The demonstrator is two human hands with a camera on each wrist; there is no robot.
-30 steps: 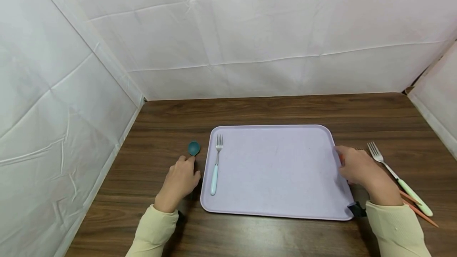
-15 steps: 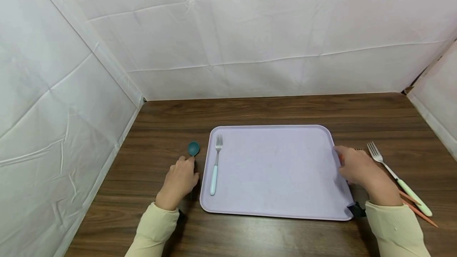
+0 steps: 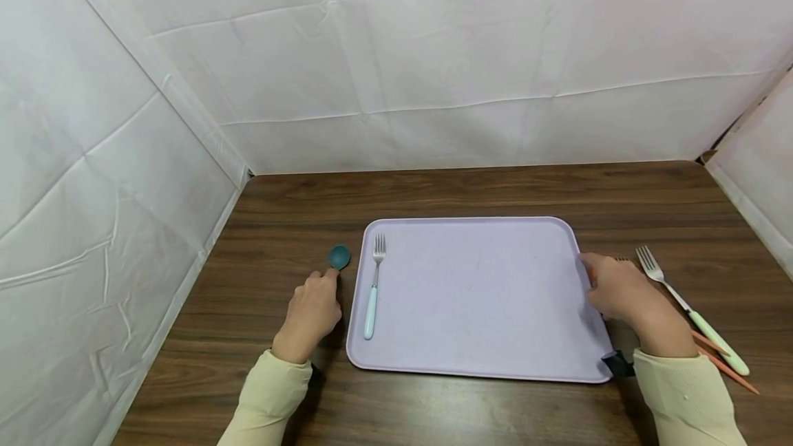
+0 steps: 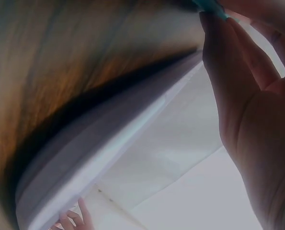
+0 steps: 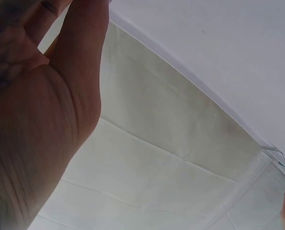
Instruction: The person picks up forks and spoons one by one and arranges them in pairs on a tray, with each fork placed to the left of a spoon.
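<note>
Spoon (image 3: 339,257), teal, left of centre in head view, pinched between thumb and fingers of left hand (image 3: 311,312). Lilac tray (image 3: 471,294) in centre; blue-handled fork (image 3: 371,310) lies along its left side. Right hand (image 3: 622,292) at tray's right edge, orange bit (image 3: 593,277) showing beside fingers; grip hidden, cannot tell what they hold. Green-handled fork (image 3: 712,336) and orange sticks (image 3: 731,372) at lower right.
</note>
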